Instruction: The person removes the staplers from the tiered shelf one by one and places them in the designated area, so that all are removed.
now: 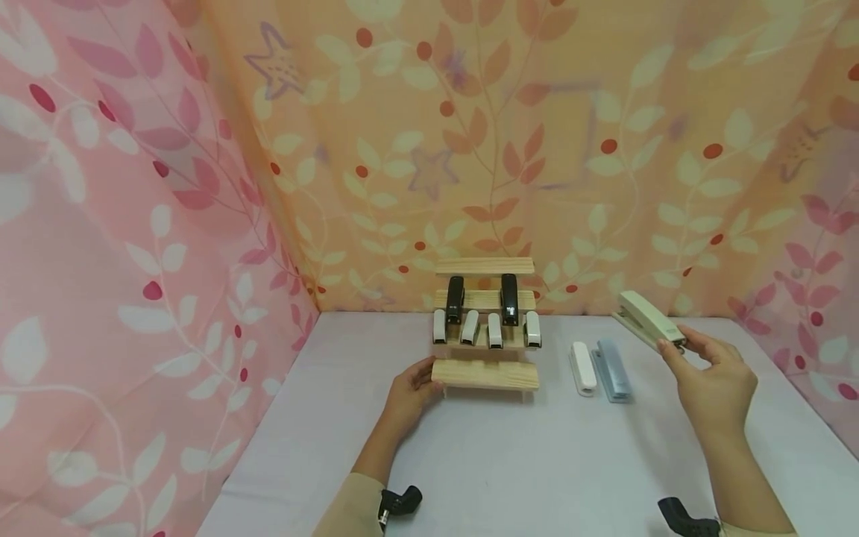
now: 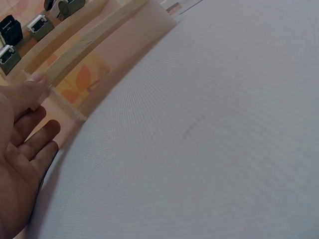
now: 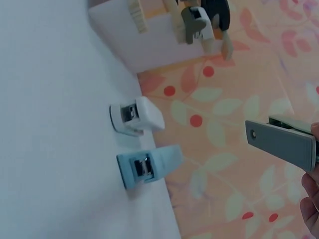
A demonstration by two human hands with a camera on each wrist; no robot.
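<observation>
A stepped wooden display rack (image 1: 485,375) with clear side panels stands at the back of the table. My left hand (image 1: 409,395) holds its left end at the lowest step; in the left wrist view the thumb (image 2: 35,82) lies against the rack's edge, other fingers partly bent below. My right hand (image 1: 718,384) pinches a pale green stapler (image 1: 649,317) by one end, raised above the table at the right. In the right wrist view, the stapler's (image 3: 281,142) grey base faces the camera. Below and left of it, a white stapler (image 1: 583,369) and a light blue stapler (image 1: 612,371) lie side by side.
Two black staplers (image 1: 509,300) rest on an upper step of the rack. Several small white staplers (image 1: 494,330) line the step below. A white cloth covers the table (image 1: 523,470). Patterned curtains (image 1: 376,149) hang behind it and at both sides.
</observation>
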